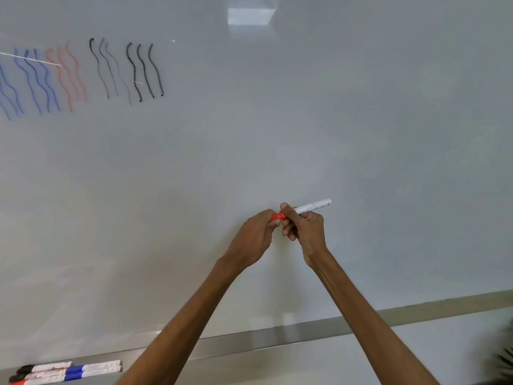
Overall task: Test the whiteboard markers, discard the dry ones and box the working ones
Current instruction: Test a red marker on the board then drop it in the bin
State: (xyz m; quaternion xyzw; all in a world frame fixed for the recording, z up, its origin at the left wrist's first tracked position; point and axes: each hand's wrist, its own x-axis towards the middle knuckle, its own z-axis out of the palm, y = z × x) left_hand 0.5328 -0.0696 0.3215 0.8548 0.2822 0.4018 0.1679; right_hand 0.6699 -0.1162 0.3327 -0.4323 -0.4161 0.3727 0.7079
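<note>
- Whiteboard (333, 120): fills the view; blue, red and black wavy lines (83, 76) at upper L.
- Tray (277, 340): runs along board's lower edge; spare markers (72, 370) lie at its L end.
- L hand (255, 237): fingers curled round red cap (277, 217).
- R hand (308, 229): grips marker (313, 206) barrel, approx. level, in front of board ctr.

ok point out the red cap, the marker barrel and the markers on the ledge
red cap (278, 217): head view, its exposed orange-red middle
marker barrel (315, 205): head view, its white free end
ledge markers (73, 372): head view, blue part mid-group
</note>
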